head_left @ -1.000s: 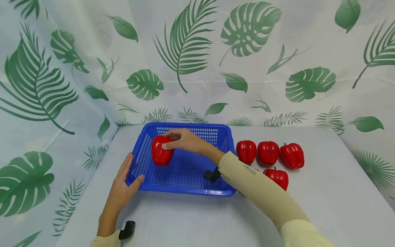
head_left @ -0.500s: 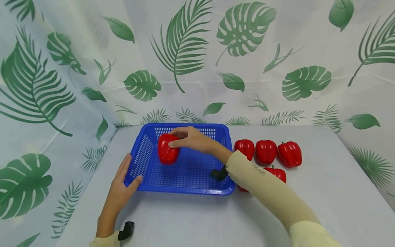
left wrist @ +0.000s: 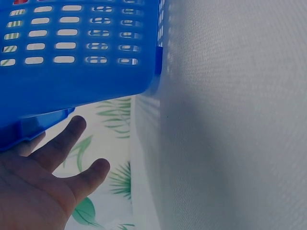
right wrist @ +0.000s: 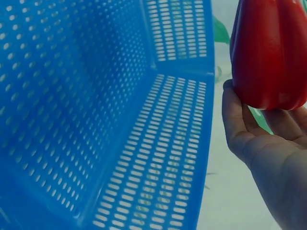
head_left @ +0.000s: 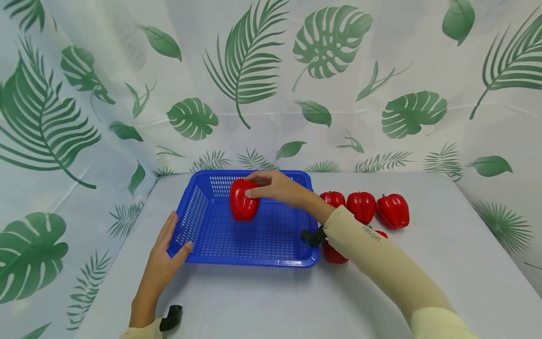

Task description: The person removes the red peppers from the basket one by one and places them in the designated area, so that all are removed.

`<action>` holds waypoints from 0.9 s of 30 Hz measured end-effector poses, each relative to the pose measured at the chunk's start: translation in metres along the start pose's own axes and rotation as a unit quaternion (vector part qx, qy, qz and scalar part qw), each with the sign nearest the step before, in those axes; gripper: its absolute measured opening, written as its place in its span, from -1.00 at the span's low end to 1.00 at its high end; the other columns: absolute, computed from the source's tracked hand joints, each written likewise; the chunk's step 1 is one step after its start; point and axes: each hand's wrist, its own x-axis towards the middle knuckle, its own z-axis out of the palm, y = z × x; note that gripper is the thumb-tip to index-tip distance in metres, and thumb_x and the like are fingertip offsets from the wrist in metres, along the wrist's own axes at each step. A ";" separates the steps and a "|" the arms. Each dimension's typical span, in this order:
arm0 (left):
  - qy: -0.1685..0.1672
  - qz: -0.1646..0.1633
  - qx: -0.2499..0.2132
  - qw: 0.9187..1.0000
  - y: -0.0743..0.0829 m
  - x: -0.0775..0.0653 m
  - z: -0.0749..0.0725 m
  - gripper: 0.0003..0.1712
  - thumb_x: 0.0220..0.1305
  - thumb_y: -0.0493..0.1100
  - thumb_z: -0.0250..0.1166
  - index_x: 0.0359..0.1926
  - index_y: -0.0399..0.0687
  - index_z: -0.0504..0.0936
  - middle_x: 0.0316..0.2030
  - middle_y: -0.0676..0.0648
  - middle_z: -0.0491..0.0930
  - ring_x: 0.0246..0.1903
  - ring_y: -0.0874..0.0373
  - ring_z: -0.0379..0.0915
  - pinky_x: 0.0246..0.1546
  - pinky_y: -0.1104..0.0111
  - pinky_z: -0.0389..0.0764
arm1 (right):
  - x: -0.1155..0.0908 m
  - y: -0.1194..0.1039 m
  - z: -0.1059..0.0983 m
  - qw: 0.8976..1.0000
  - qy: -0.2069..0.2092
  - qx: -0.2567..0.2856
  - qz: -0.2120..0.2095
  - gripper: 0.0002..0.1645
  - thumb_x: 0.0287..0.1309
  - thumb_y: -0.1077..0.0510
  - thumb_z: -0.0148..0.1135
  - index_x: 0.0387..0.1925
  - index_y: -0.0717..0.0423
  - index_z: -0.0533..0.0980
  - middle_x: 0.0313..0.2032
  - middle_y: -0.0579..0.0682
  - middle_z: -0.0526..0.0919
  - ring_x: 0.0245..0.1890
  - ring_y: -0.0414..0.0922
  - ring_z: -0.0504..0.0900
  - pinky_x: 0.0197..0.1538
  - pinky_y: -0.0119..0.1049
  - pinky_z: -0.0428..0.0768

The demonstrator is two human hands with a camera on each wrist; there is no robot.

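My right hand (head_left: 280, 189) holds a glossy red bell pepper (head_left: 243, 202) above the blue plastic basket (head_left: 250, 262). In the right wrist view, the fingers (right wrist: 235, 120) sit around one end of the pepper (right wrist: 271, 57), higher than the basket's slotted wall (right wrist: 158, 143). My left hand (head_left: 163, 263) lies along the basket's left side, its fingers extended and spread. From the left wrist, that hand (left wrist: 43, 179) appears beside the basket's rim; whether every finger touches it cannot be told. No pepper shows on the basket floor in the head view.
Several red bell peppers, one of them at the far right (head_left: 393, 212), lie on the white table (head_left: 444, 263) right of the basket. The right sleeve (head_left: 381, 254) partly covers some. A leaf-patterned curtain (head_left: 262, 94) hangs behind and at the left.
My right hand has carried the bell pepper to the right over the basket. The left hand stays at the basket's left side. The whole head view has shifted slightly.
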 end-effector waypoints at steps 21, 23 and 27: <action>0.004 0.009 -0.009 1.000 -0.004 -0.002 0.000 0.01 0.49 -0.06 0.33 0.75 0.00 -0.03 0.72 -0.15 -0.12 0.66 -0.29 -0.25 0.50 -0.42 -0.09 | -0.038 -0.005 -0.032 0.999 0.034 -0.007 -0.019 -0.39 0.34 -0.05 0.40 0.37 0.00 0.60 0.21 0.01 0.68 0.28 0.07 0.57 0.15 0.00 0.72; 0.005 0.008 -0.011 1.000 -0.004 -0.002 0.001 0.01 0.48 -0.07 0.33 0.75 0.00 -0.03 0.72 -0.15 -0.12 0.66 -0.29 -0.25 0.50 -0.43 -0.09 | -0.042 -0.005 -0.038 0.999 0.045 -0.019 -0.010 -0.37 0.34 -0.08 0.41 0.38 -0.04 0.59 0.23 -0.01 0.66 0.30 0.07 0.54 0.15 0.00 0.72; 0.005 0.007 -0.011 1.000 -0.003 -0.002 0.001 0.01 0.49 -0.04 0.33 0.75 0.00 -0.03 0.72 -0.15 -0.12 0.66 -0.27 -0.26 0.51 -0.41 -0.09 | -0.054 -0.005 -0.049 0.998 0.064 -0.023 0.008 -0.33 0.32 -0.09 0.43 0.41 -0.07 0.57 0.25 0.00 0.65 0.31 0.09 0.54 0.17 0.06 0.70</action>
